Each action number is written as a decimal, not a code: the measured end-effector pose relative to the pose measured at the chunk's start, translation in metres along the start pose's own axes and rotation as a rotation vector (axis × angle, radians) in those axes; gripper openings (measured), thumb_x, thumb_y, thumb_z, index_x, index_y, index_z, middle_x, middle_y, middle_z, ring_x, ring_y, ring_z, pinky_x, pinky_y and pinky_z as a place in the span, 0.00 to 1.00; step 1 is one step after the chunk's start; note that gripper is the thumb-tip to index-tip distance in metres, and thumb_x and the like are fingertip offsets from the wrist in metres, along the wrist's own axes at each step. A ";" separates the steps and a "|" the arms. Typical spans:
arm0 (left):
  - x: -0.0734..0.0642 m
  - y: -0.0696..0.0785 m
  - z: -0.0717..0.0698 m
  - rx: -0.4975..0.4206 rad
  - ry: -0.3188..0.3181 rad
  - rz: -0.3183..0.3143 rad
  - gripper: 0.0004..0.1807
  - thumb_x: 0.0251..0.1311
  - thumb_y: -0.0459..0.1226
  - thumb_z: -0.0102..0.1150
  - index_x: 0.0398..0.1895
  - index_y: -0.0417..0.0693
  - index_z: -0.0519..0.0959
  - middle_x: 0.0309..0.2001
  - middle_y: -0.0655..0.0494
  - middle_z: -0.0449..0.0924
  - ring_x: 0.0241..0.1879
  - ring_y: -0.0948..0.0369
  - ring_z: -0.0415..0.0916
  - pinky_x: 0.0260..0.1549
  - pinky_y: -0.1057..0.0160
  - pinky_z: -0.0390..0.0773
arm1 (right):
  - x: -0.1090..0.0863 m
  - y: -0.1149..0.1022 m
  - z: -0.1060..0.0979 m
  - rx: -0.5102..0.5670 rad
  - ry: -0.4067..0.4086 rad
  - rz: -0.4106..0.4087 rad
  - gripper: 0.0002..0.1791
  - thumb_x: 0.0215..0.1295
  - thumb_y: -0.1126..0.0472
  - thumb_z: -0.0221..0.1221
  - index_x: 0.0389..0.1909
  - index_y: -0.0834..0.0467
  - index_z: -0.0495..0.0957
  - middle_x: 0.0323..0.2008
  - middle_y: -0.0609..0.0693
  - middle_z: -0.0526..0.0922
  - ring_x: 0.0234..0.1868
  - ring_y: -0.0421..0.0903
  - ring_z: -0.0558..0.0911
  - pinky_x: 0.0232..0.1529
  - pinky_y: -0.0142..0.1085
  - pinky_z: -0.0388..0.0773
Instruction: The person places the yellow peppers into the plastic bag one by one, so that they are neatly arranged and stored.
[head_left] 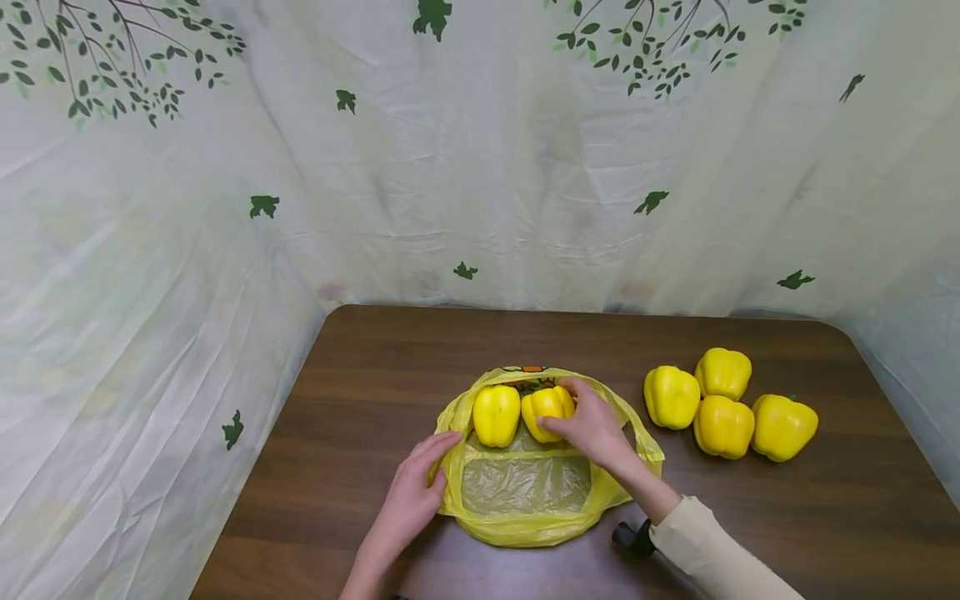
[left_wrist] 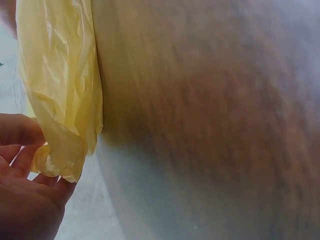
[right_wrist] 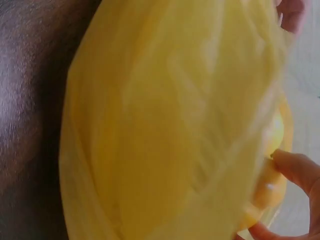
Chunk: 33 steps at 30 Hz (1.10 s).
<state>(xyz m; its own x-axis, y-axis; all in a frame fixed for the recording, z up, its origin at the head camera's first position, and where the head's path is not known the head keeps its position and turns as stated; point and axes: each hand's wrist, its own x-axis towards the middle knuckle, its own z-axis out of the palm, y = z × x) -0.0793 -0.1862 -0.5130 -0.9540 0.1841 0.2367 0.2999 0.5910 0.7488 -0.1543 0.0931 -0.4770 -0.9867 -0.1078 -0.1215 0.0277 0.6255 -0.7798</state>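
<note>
A thin yellow plastic bag [head_left: 525, 529] lies on the table with its mouth spread wide. Inside it, toward the far side, a yellow bell pepper [head_left: 496, 417] sits on the left. Just right of that one, my right hand [head_left: 596, 422] grips a second yellow bell pepper [head_left: 543, 412] between thumb and fingers. My left hand [head_left: 412, 492] holds the bag's left rim; in the left wrist view its fingers [left_wrist: 20, 130] pinch the crumpled film. The bag's side fills much of the right wrist view and partly hides the gripped pepper [right_wrist: 270, 189].
Several more yellow bell peppers [head_left: 723, 427] stand grouped on the brown wooden table [head_left: 390, 350], right of the bag. By the right cuff is a small black object [head_left: 633, 539]. Behind the table hangs a pale curtain [head_left: 487, 192] with a leaf print.
</note>
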 end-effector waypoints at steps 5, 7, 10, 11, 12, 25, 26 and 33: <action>0.000 0.000 0.001 -0.005 -0.008 -0.007 0.30 0.51 0.15 0.55 0.58 0.42 0.80 0.60 0.55 0.76 0.63 0.53 0.69 0.63 0.48 0.66 | 0.002 0.000 0.003 0.021 0.016 0.029 0.42 0.55 0.50 0.71 0.67 0.61 0.66 0.64 0.60 0.72 0.57 0.56 0.75 0.54 0.50 0.75; -0.001 -0.001 0.001 -0.004 -0.008 -0.007 0.30 0.50 0.15 0.55 0.58 0.42 0.80 0.60 0.55 0.76 0.63 0.54 0.69 0.63 0.48 0.67 | 0.003 0.000 0.004 0.024 0.016 0.037 0.41 0.56 0.50 0.70 0.67 0.61 0.65 0.64 0.61 0.71 0.57 0.57 0.75 0.55 0.51 0.74; -0.001 -0.001 0.001 0.005 -0.001 0.004 0.30 0.50 0.15 0.56 0.58 0.42 0.80 0.60 0.55 0.76 0.62 0.54 0.70 0.62 0.48 0.67 | 0.003 0.000 0.004 0.022 0.009 0.042 0.41 0.57 0.49 0.70 0.67 0.62 0.66 0.64 0.61 0.71 0.58 0.57 0.74 0.56 0.52 0.73; -0.001 -0.001 0.001 0.007 0.001 0.009 0.30 0.50 0.15 0.56 0.58 0.42 0.80 0.60 0.55 0.76 0.62 0.53 0.70 0.62 0.47 0.68 | 0.003 -0.001 0.004 0.019 0.006 0.042 0.41 0.57 0.49 0.69 0.67 0.61 0.66 0.64 0.61 0.71 0.58 0.57 0.74 0.56 0.52 0.73; -0.001 -0.001 0.001 0.012 0.004 0.012 0.30 0.49 0.15 0.56 0.58 0.42 0.80 0.60 0.55 0.76 0.62 0.53 0.70 0.62 0.47 0.68 | 0.003 -0.001 0.004 0.017 0.001 0.039 0.41 0.57 0.49 0.69 0.67 0.61 0.66 0.64 0.61 0.71 0.59 0.57 0.74 0.56 0.52 0.73; -0.001 -0.001 0.001 0.026 0.018 0.018 0.31 0.48 0.14 0.56 0.57 0.42 0.80 0.59 0.56 0.77 0.61 0.53 0.71 0.61 0.46 0.68 | 0.001 -0.003 -0.002 0.023 -0.049 0.018 0.39 0.58 0.54 0.69 0.68 0.61 0.66 0.64 0.59 0.72 0.54 0.54 0.77 0.51 0.49 0.78; -0.001 -0.001 0.001 0.029 0.020 0.019 0.31 0.48 0.15 0.56 0.57 0.42 0.80 0.58 0.56 0.77 0.61 0.53 0.71 0.60 0.46 0.69 | 0.001 -0.003 -0.003 0.031 -0.051 0.018 0.39 0.58 0.54 0.69 0.68 0.61 0.66 0.64 0.59 0.72 0.54 0.55 0.77 0.50 0.49 0.78; -0.001 -0.001 0.001 0.029 0.016 0.016 0.30 0.49 0.14 0.56 0.57 0.41 0.80 0.58 0.55 0.77 0.61 0.53 0.71 0.60 0.46 0.69 | -0.002 -0.002 -0.004 0.079 -0.056 0.014 0.38 0.59 0.57 0.69 0.68 0.60 0.66 0.65 0.59 0.70 0.57 0.58 0.77 0.49 0.48 0.80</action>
<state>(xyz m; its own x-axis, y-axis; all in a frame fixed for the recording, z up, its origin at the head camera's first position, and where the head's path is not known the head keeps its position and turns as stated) -0.0790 -0.1865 -0.5147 -0.9489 0.1812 0.2585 0.3146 0.6109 0.7266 -0.1529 0.0953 -0.4729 -0.9757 -0.1441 -0.1649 0.0558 0.5644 -0.8236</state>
